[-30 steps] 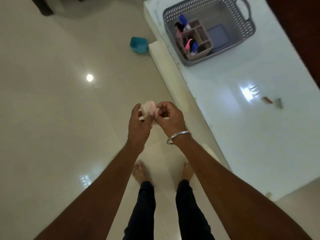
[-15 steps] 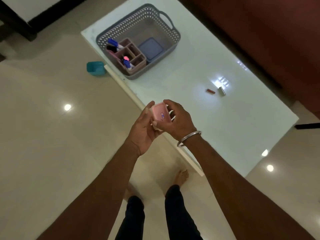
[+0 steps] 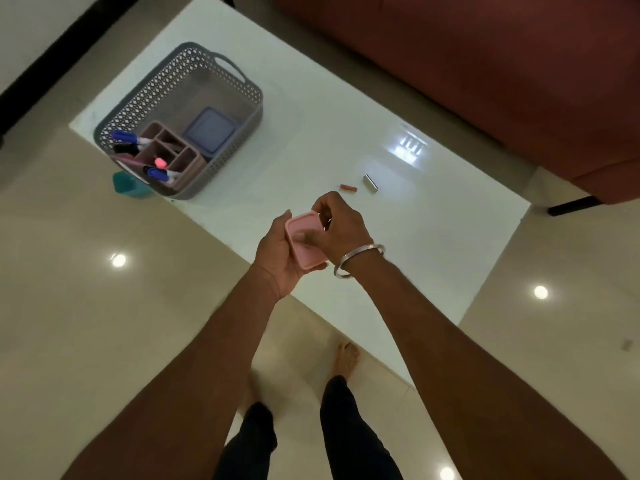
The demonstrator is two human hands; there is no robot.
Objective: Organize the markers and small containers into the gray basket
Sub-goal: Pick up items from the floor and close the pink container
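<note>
A small pink container [image 3: 304, 242] with its lid on is held in front of me, over the near edge of the white table [image 3: 398, 230]. My left hand [image 3: 277, 261] cups it from below and the left. My right hand [image 3: 341, 230], with a metal bangle on the wrist, grips its right side and top. The gray basket [image 3: 149, 98] stands at the table's far left corner. Inside it are a pink divided organizer [image 3: 173, 150] with several markers [image 3: 130, 137] and a blue-lidded container [image 3: 209, 131].
A small red piece [image 3: 347, 187] and a short silver cylinder [image 3: 370, 183] lie on the table beyond my hands. A teal cup [image 3: 130, 188] sits on the floor beside the basket. A dark red sofa [image 3: 502, 81] borders the table's far side. My bare feet stand on the tiled floor.
The view has swung left to right, bringing more of the table and sofa in. The pink container has turned in my hands so its lid faces up, and my hands have moved over the table edge.
</note>
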